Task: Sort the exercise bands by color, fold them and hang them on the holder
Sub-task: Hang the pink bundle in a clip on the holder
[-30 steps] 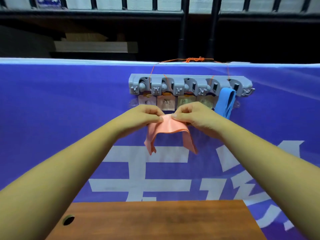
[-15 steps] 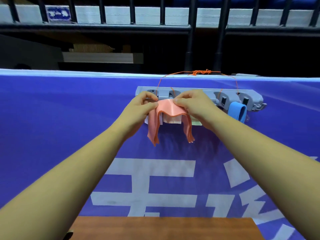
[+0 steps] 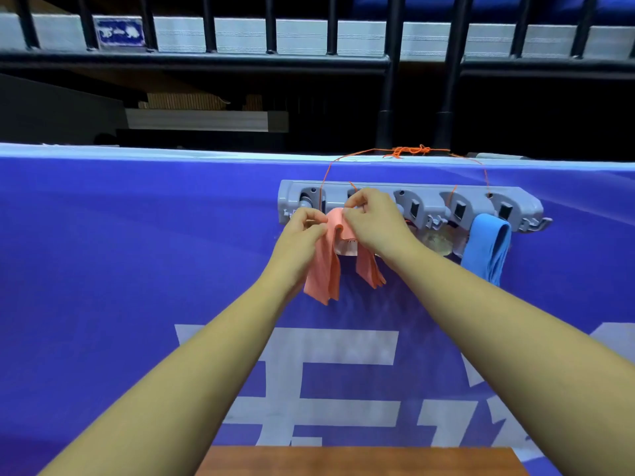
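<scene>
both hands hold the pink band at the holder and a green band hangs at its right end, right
No: the head view shows a blue band, not green, hanging there. Left hand and right hand do hold the pink band at the holder.

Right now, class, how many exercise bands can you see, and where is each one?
2. The pink band is pinched by the left hand and right hand at the left part of the holder. The blue band hangs near the holder's right end. Others may be hidden.
</scene>
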